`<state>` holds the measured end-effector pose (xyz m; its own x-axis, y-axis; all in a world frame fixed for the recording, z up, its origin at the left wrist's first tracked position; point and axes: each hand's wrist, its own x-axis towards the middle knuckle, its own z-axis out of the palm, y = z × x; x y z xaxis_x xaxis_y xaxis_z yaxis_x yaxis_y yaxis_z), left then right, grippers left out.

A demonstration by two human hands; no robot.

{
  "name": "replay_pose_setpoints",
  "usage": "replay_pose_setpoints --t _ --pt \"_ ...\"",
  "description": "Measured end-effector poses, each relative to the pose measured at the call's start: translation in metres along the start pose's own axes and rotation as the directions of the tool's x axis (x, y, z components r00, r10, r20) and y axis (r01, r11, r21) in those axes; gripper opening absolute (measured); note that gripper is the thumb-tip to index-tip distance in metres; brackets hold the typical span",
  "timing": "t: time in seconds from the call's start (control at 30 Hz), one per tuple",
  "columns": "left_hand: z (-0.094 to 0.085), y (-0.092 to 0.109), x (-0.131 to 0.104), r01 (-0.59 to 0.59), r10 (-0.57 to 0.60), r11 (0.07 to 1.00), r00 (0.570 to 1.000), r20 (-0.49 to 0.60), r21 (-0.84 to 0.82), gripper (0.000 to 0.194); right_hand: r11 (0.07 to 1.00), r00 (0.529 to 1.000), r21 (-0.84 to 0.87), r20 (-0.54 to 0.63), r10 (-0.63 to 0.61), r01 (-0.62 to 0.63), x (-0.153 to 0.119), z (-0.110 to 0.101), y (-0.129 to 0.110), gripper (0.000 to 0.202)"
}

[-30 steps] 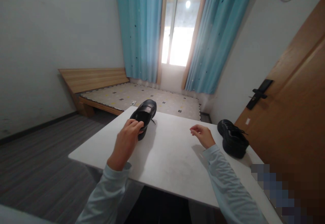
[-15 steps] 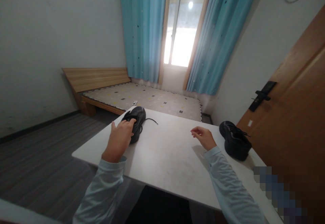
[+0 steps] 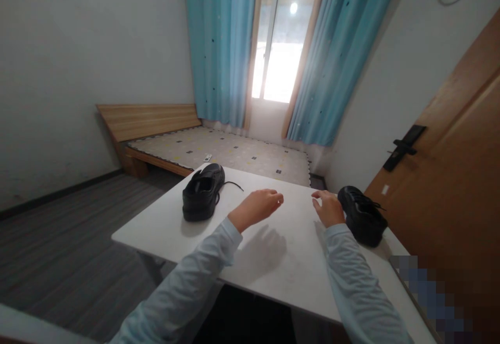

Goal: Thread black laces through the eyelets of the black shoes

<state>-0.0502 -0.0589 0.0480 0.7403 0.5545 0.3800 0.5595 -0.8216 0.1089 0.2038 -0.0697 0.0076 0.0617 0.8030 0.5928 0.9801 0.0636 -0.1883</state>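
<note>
A black lace-up shoe [image 3: 200, 198] stands on the left part of the white table [image 3: 269, 276], one lace trailing out to its right. A second black shoe [image 3: 363, 219] sits near the table's right edge, its laces on top. My left hand [image 3: 255, 208] hovers over the middle of the table with nothing in it, fingers loosely bent and apart from the first shoe. My right hand [image 3: 328, 209] is just left of the second shoe, thumb and fingers parted and empty; whether it touches the shoe I cannot tell.
Beyond the table is a bed [image 3: 234, 143] with a patterned mattress, a small white object [image 3: 208, 157] lying on it. A wooden door [image 3: 441, 177] with a black handle rises close on the right. Blue curtains [image 3: 222, 47] flank the window.
My left hand has let go of the left shoe and moved right to the table's middle. My right hand has shifted right, nearer the other shoe. Both shoes stay in place.
</note>
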Motion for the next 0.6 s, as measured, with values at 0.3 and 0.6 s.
replay_pose_setpoints --t 0.3,0.6 --pt "0.052 -0.014 -0.002 0.037 -0.025 0.993 0.994 0.108 -0.113 0.023 0.881 0.95 -0.368 -0.023 0.311 -0.297 -0.002 -0.034 0.019 0.026" --pt "0.051 -0.025 -0.008 0.078 -0.071 0.994 0.993 0.091 -0.08 0.024 0.738 0.826 -0.439 -0.018 0.564 -0.513 -0.005 -0.047 0.04 0.035"
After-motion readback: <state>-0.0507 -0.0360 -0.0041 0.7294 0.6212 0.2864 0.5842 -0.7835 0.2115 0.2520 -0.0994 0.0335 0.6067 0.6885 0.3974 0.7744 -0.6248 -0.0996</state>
